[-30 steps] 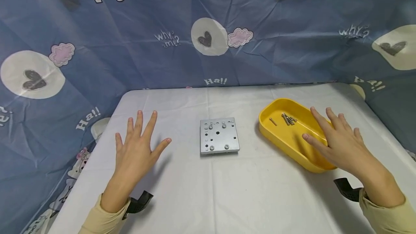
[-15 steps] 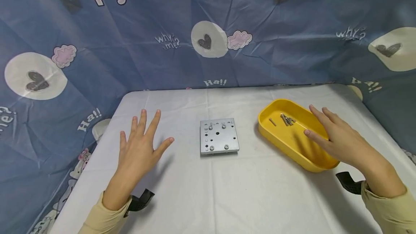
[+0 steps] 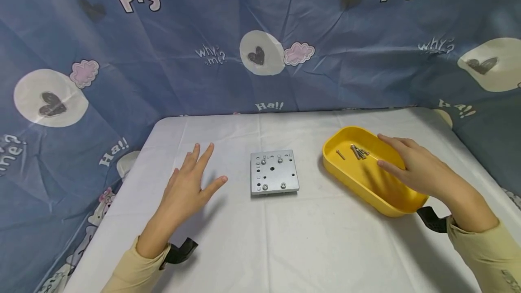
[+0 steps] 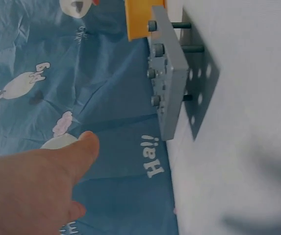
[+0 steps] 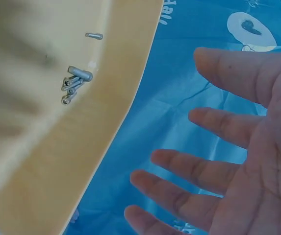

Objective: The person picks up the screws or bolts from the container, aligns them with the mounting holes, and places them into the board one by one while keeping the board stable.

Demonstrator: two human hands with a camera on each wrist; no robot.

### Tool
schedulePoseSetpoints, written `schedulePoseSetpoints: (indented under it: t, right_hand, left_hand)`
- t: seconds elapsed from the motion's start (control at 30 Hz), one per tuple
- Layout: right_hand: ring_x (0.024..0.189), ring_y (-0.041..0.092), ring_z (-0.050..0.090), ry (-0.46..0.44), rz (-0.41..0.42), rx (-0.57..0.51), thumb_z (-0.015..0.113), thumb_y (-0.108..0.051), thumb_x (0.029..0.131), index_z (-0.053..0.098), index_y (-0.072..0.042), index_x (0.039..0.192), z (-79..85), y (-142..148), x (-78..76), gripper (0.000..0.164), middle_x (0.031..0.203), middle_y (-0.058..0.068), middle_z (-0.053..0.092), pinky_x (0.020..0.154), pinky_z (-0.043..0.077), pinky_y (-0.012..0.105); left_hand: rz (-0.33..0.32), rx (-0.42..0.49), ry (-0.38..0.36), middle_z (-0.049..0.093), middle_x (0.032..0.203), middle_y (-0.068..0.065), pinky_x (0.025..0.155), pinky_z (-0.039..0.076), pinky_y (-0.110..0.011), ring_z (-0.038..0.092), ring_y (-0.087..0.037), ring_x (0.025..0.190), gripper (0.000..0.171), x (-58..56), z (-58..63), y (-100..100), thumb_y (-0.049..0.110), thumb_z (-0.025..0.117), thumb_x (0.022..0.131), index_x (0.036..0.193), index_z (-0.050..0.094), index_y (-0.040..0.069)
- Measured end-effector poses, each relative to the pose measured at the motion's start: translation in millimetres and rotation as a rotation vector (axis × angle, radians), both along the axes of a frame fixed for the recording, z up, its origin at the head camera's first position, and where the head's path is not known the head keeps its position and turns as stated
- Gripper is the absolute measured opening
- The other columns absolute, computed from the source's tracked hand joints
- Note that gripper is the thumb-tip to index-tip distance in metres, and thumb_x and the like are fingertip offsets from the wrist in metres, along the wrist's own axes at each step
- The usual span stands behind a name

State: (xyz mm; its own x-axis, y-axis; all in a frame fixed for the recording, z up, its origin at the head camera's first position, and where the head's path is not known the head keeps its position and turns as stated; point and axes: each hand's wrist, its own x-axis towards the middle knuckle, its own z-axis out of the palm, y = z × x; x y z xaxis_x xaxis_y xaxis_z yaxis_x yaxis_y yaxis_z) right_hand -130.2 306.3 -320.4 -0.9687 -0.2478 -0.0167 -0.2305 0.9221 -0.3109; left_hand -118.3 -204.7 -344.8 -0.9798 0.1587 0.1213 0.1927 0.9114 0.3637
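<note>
My left hand (image 3: 185, 193) hovers over the cloth left of a silver metal plate (image 3: 281, 173), fingers spread and holding nothing. The plate has several holes and several screws set in it; in the left wrist view the screw shanks (image 4: 193, 49) stick out beneath it and hold it up off the cloth. On the right, my right hand (image 3: 423, 171) hangs over the yellow tray (image 3: 354, 184), its fingers extended and bare. Inside the tray lie a small pile of loose screws (image 3: 359, 152) and a single screw (image 3: 340, 154) apart from them.
A white cloth (image 3: 228, 257) covers the table. Behind it hangs a blue printed curtain (image 3: 183, 76), which also runs down both sides. Each wrist carries a black camera mount, such as the left one (image 3: 181, 251).
My left hand has shifted right toward the plate. My right hand has turned and moved slightly left over the tray, its fingers drawing closer together. The view has tipped slightly.
</note>
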Motion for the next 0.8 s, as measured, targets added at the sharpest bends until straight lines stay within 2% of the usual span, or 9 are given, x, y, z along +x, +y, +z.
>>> schedulePoseSetpoints:
  t: [0.27, 0.4, 0.5, 0.63, 0.8]
  right_hand:
    - [0.129, 0.053, 0.059, 0.004, 0.047, 0.007, 0.065, -0.032, 0.109, 0.043, 0.000, 0.162, 0.2, -0.2, -16.3, 0.066, 0.148, 0.037, 0.055, 0.104, 0.051, 0.073]
    - [0.124, 0.050, 0.066, -0.034, 0.082, -0.018, 0.065, -0.029, 0.109, 0.047, 0.001, 0.159, -1.2, -7.1, -31.0, 0.062, 0.148, 0.034, 0.059, 0.101, 0.056, 0.067]
    - [0.127, 0.051, 0.065, -0.081, 0.102, -0.036, 0.065, -0.025, 0.109, 0.047, 0.003, 0.158, -2.4, -11.5, -42.3, 0.059, 0.149, 0.033, 0.060, 0.102, 0.057, 0.066]
    - [0.123, 0.048, 0.068, -0.110, 0.119, -0.048, 0.066, -0.023, 0.108, 0.050, 0.003, 0.156, -3.0, -12.6, -53.7, 0.057, 0.139, 0.032, 0.067, 0.099, 0.060, 0.062]
    - [0.110, 0.038, 0.074, -0.166, 0.119, -0.056, 0.069, -0.023, 0.106, 0.052, 0.001, 0.154, -6.7, -15.0, -67.5, 0.056, 0.127, 0.026, 0.074, 0.093, 0.061, 0.057]
  left_hand:
    - [-0.057, 0.095, -0.093, 0.012, 0.181, -0.017, 0.121, 0.025, -0.085, 0.018, -0.047, 0.166, 0.089, -14.5, -14.0, 6.5, 0.063, 0.060, 0.104, 0.174, 0.017, 0.029]
    - [-0.098, 0.135, -0.135, 0.012, 0.181, -0.017, 0.123, 0.025, -0.082, 0.017, -0.048, 0.166, 0.091, -21.3, -23.7, 5.3, 0.063, 0.062, 0.103, 0.174, 0.016, 0.030]
    - [-0.148, 0.159, -0.153, 0.014, 0.181, -0.018, 0.127, 0.023, -0.078, 0.017, -0.049, 0.165, 0.094, -27.4, -32.5, 6.2, 0.061, 0.066, 0.102, 0.174, 0.016, 0.029]
    - [-0.215, 0.181, -0.174, 0.017, 0.180, -0.020, 0.130, 0.022, -0.073, 0.017, -0.048, 0.165, 0.099, -39.9, -41.8, 13.7, 0.057, 0.072, 0.099, 0.174, 0.017, 0.026]
    - [-0.230, 0.223, -0.269, 0.017, 0.181, -0.017, 0.133, 0.019, -0.069, 0.015, -0.046, 0.166, 0.114, -53.8, -48.4, 22.7, 0.060, 0.084, 0.087, 0.174, 0.014, 0.035]
